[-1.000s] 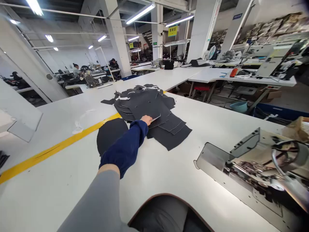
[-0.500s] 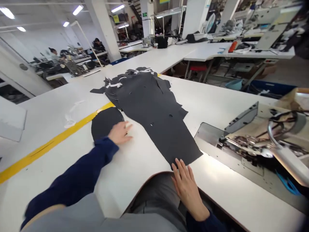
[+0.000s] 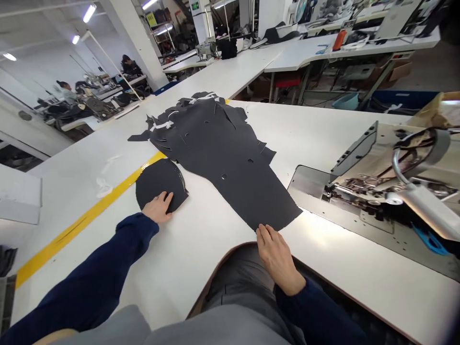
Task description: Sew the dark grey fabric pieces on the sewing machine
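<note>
My left hand (image 3: 158,207) lies on the near part of a rounded stack of black fabric pieces (image 3: 154,177), its fingers apart and touching the top piece. My right hand (image 3: 275,254) is at the near corner of a long dark fabric panel (image 3: 247,187), with the fingers bent together over the edge. The thumb is hidden, but the hand appears closed on that corner. This panel tops a spread pile and has a few small cut holes. White strips (image 3: 161,125) show among the layers at the pile's far left side.
A sewing machine (image 3: 391,191) is set into the table on the right, with a blue-handled tool (image 3: 429,239) beside it. Yellow tape (image 3: 86,218) runs across the white table (image 3: 172,268). A white box (image 3: 19,196) stands at left. People sit at machines far left.
My left hand has moved left and down onto the rounded stack. My right hand's fingers have gone from spread to bent over the panel's corner. The view has shifted slightly.
</note>
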